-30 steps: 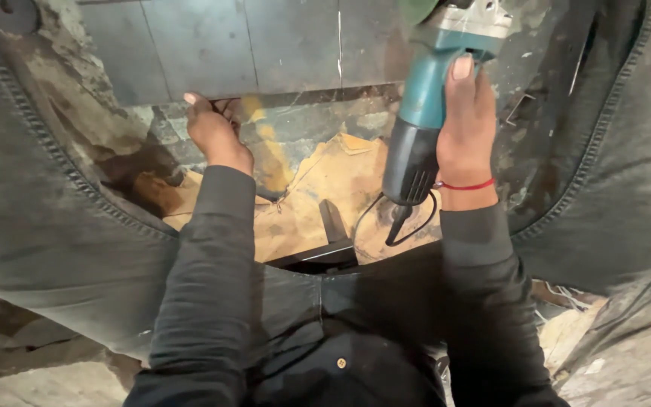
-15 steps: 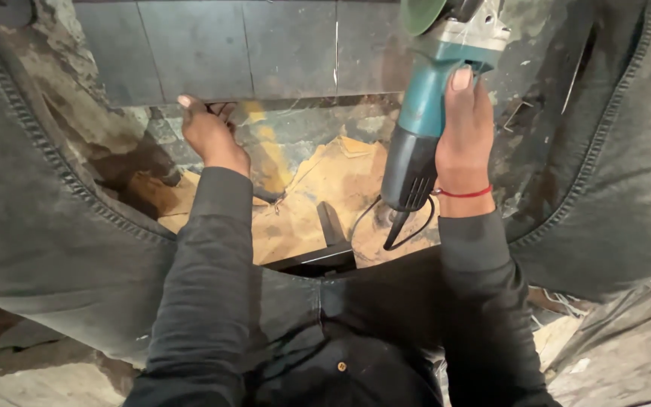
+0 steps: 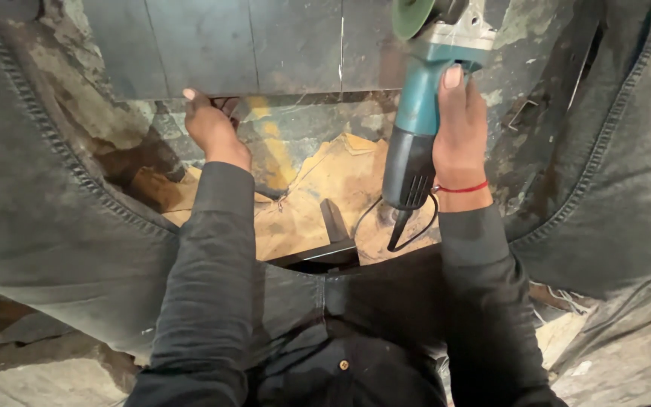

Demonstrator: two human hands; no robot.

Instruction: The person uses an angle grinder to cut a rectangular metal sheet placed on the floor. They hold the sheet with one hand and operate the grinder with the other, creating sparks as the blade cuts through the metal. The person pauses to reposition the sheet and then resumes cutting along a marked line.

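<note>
My right hand (image 3: 459, 136) grips a teal and black angle grinder (image 3: 416, 128) by its body, thumb along the top. Its green disc (image 3: 412, 15) points away from me, at the top edge of view above a dark metal sheet (image 3: 265, 45). My left hand (image 3: 212, 132) rests at the near edge of that sheet, fingers curled against the edge and touching it. Both arms are in dark sleeves; a red thread circles my right wrist. The grinder's black cable (image 3: 408, 230) loops down below the tool.
I squat with my knees wide, in grey trousers at left (image 3: 47, 226) and right (image 3: 612, 188). Between them lie orange-brown cardboard scraps (image 3: 318, 196) and a dark metal bar (image 3: 333, 226) on a rough, stained floor. Rubble shows at the lower right (image 3: 566, 332).
The right hand has raised the grinder slightly and moved it away from me, so the disc now reaches the top edge. The left hand has shifted a little further along the sheet's edge.
</note>
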